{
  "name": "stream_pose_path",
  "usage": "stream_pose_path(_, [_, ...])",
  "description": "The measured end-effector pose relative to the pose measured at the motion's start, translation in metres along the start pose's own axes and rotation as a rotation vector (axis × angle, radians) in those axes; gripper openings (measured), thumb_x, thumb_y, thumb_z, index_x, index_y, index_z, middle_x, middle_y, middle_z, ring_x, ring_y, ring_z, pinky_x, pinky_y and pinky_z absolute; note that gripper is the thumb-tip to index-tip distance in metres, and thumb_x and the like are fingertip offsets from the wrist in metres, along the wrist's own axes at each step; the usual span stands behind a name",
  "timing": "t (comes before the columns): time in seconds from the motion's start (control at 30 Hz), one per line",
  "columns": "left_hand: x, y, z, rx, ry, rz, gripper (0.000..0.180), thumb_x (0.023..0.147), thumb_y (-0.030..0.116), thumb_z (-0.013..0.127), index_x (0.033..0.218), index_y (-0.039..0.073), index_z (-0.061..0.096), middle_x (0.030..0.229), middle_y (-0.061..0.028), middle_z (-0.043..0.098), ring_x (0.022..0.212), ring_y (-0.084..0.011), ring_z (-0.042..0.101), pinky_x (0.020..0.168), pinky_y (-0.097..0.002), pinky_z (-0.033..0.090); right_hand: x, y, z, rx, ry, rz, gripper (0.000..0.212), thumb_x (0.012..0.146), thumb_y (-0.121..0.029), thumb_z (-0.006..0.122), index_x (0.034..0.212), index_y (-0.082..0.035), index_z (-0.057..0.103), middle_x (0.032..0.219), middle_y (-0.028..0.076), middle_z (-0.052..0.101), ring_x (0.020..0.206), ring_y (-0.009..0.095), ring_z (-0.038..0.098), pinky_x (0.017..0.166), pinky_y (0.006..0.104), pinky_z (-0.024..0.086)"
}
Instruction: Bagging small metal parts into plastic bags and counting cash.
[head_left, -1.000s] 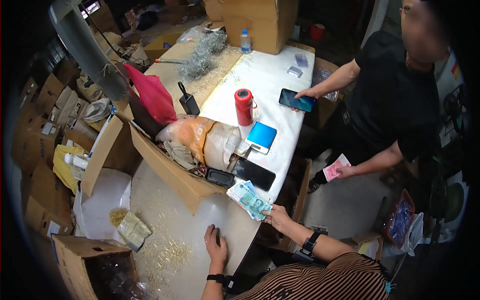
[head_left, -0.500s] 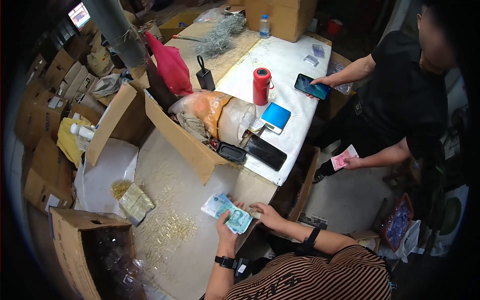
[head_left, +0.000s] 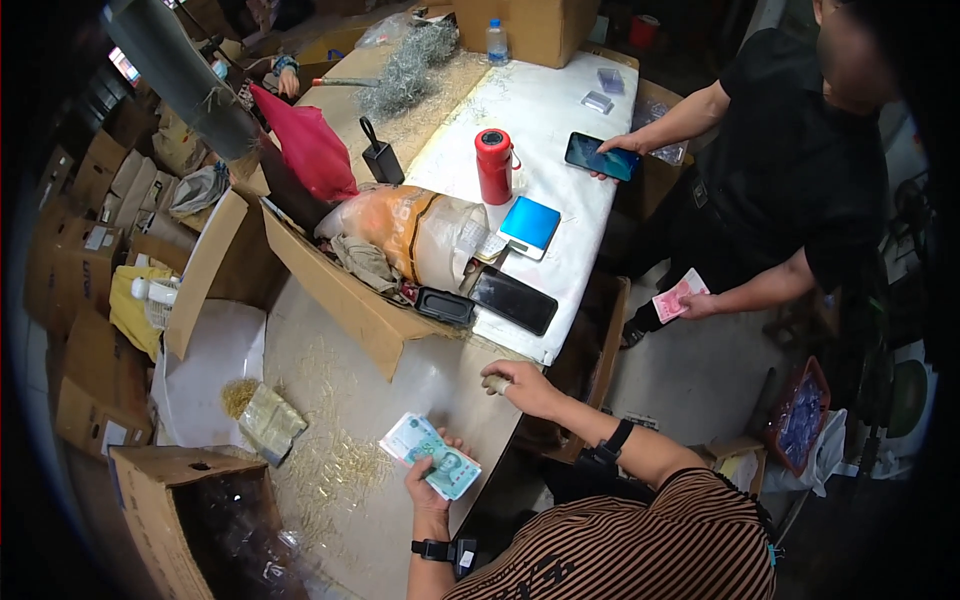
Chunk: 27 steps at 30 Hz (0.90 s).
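A small stack of blue-green banknotes (head_left: 452,469) lies fanned a little in my left hand (head_left: 424,490), thumb on top and fingers beneath. My right hand (head_left: 522,388) is apart from the notes, over the table's near edge. Its fingers are curled together, with a pale wrap on a fingertip and nothing visibly sticking out of them. Across from me a person in black holds a phone (head_left: 602,157) in one hand and pink banknotes (head_left: 681,297) in the other.
An open cardboard box (head_left: 190,500) stands at the left near thin gold-coloured strips (head_left: 335,470). Beyond my hands are a black phone (head_left: 513,299), a small blue-topped scale (head_left: 530,224), a red flask (head_left: 494,166) and a plastic bag (head_left: 425,230). A cardboard flap (head_left: 335,300) juts across the table.
My right hand has come off the banknotes and moved up and away from them. My left hand still holds the notes, slightly lower and further left. The view has shifted a little.
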<state>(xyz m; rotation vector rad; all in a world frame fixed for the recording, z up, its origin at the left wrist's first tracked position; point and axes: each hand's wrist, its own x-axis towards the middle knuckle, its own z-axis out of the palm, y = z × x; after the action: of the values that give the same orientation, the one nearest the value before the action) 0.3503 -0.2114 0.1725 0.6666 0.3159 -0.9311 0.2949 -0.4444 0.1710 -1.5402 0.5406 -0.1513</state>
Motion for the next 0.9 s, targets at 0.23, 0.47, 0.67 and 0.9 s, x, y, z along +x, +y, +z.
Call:
stream_pose_path(0.23, [-0.02,-0.027,0.029,0.101,-0.092,-0.352,0.055,0.061,0.016,0.059,0.11,-0.007,0.049,0.094,-0.0193,0.058,0.088,-0.0338,0.059,0.092,-0.0508,0.045,-0.023,-0.011,0.052,0.303,-0.541,0.272,0.033,0.089,-0.022,0.058,0.115,-0.001,0.055,0.093,0.006,0.062,0.074,0.008,0.056,0.06,0.0226,0.048])
stream_pose_path(0.47, [-0.024,-0.02,0.018,0.092,-0.037,-0.422,0.04,0.066,0.007,0.051,0.103,-0.008,0.051,0.087,-0.0177,0.058,0.083,-0.0312,0.061,0.085,-0.046,0.05,-0.023,-0.01,0.067,0.199,-0.537,0.311,0.027,0.088,-0.014,0.058,0.112,0.0,0.058,0.092,0.006,0.064,0.078,0.008,0.057,0.069,0.0236,0.048])
stream_pose_path(0.67, [0.014,0.004,-0.003,0.437,0.252,0.064,0.032,0.069,-0.001,0.042,0.099,-0.009,0.051,0.072,-0.0156,0.059,0.059,-0.0275,0.061,0.056,-0.0374,0.055,0.015,-0.025,0.013,0.215,-0.16,0.163,0.022,0.09,-0.011,0.051,0.108,0.002,0.056,0.091,0.011,0.065,0.081,0.019,0.065,0.071,0.0293,0.052])
stream_pose_path(0.9, [0.051,0.037,-0.052,0.705,0.428,0.375,0.029,0.071,-0.006,0.034,0.095,-0.01,0.05,0.07,-0.0158,0.059,0.056,-0.0241,0.062,0.052,-0.0358,0.054,0.118,-0.154,-0.024,0.045,-0.003,-0.204,0.02,0.086,0.002,0.045,0.1,0.006,0.059,0.086,0.011,0.065,0.078,0.016,0.064,0.07,0.0255,0.051])
